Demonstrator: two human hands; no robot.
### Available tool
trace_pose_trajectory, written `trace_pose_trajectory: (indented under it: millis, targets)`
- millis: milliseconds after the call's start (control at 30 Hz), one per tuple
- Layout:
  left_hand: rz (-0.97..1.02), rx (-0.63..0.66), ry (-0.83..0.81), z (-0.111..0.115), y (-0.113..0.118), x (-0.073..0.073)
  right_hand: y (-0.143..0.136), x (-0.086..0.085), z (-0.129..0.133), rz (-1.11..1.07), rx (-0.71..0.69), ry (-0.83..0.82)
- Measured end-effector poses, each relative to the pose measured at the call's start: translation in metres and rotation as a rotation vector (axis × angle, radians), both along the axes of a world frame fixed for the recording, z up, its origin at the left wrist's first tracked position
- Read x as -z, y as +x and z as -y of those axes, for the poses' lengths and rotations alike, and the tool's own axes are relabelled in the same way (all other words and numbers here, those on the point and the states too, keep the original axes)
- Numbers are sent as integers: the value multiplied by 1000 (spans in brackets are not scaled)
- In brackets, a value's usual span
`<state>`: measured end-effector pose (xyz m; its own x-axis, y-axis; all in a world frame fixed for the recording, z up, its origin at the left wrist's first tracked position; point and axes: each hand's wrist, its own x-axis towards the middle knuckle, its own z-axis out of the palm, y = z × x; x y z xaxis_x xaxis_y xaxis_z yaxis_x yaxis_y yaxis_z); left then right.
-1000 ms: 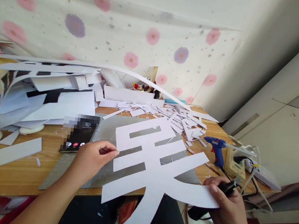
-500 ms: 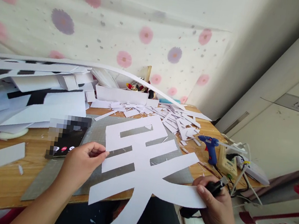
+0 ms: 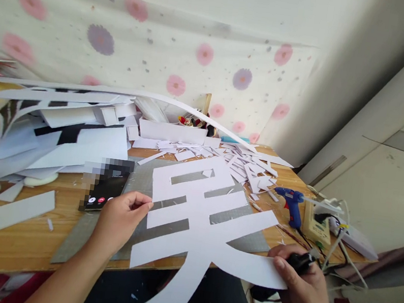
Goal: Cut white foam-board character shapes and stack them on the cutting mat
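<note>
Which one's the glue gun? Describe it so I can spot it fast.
Start at the wooden table, then go to its right end, past the heap of white paper scraps. The glue gun stands there beside a yellowish power strip; it is the only bright blue thing there.

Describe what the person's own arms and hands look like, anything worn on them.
Both forearms are bare as far as the picture shows, with no sleeve in view. The left hand has no ring, glove or watch showing. The right hand is likewise bare, with short, unpainted nails. No markings or bands show on either wrist.
</note>
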<state>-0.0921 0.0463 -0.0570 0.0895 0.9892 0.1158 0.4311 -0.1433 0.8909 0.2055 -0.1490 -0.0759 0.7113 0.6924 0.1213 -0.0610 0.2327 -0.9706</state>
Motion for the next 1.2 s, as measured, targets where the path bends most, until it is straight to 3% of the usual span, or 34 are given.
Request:
trace_pose_trajectory:
  millis: [167,367,700,900,1200]
  targets:
    - [153,41,-59,2,1,-2,3,-1,1,-112,14,24]
    - [366,-15,-134,-2,0,-1,10,0,4,-151,-4,22]
    - [743,79,-362,-7,23,-13,18,-2,13,-153,34,19]
    - [848,88,-406,-6,27,-18,14,0,11,-162,46,19]
    - [853,62,-404,-4,10,-26,7,7,4,-88,8,20]
